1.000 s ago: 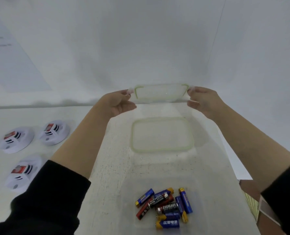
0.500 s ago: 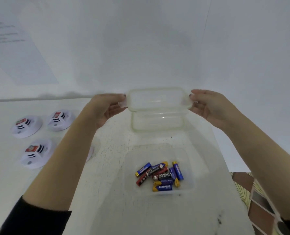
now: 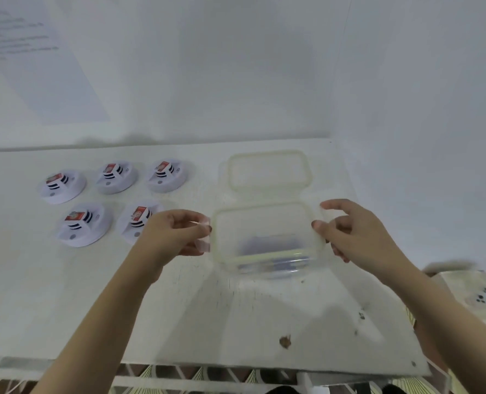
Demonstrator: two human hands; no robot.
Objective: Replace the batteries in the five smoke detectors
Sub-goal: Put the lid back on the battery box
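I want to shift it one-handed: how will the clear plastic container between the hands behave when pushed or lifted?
The clear plastic container looks stiff-walled, so it should hold its shape. Low, wide and flat-based, it would likely slide rather than tip. Its smooth sides may be slippery; the left hand and right hand hold it at opposite ends.

Five round white smoke detectors [image 3: 117,177], each red-labelled, lie flat in two rows, three behind two, left of the clear container [image 3: 215,245].
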